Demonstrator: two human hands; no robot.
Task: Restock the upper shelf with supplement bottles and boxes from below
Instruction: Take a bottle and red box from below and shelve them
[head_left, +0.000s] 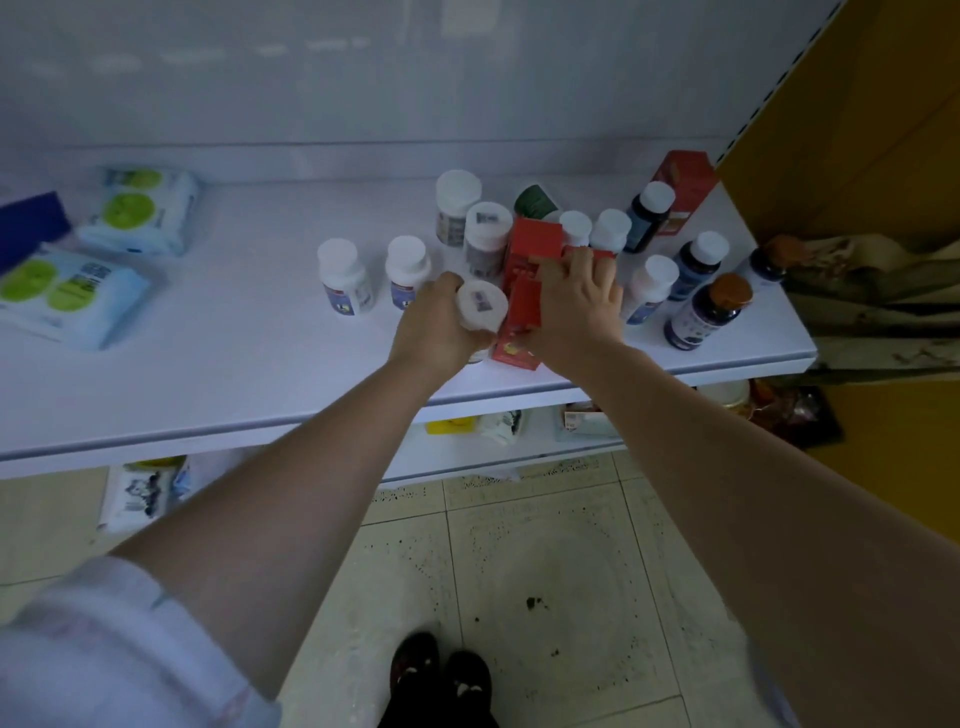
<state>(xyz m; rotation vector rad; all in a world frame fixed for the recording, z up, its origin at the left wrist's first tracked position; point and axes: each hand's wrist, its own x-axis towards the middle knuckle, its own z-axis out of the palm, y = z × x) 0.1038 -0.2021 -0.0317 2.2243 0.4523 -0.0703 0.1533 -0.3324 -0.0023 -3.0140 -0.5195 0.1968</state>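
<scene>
Gripping a white-capped bottle (482, 305), the left hand (439, 325) curls its fingers round the body beneath the cap. The bottle sits near the front edge of the upper shelf (208, 374), touching a red box (519, 322) at its three o'clock.

The right hand (576, 304) lies over that red box. Its fingers are close together and bent over the far side, holding it. A second red box (535, 241) stands just behind, at twelve o'clock from the first.

Two small white bottles (340, 275) stand side by side at ten o'clock from the left hand. Two taller white-capped jars (457, 205) stand at twelve o'clock from it, further back.

At two o'clock from the right hand stand several dark bottles with white caps (698, 262). A dark bottle with an orange cap (709, 312) stands at three o'clock, near the shelf's front corner. A third red box (683, 187) stands in the back corner at one o'clock.

Far off at nine o'clock lie packs of wipes (137, 208) with green circles. Under the shelf's front edge, at six o'clock from the hands, a yellow pack (452, 425) shows on the lower shelf. Black shoes (441, 675) stand on the speckled tile floor.
</scene>
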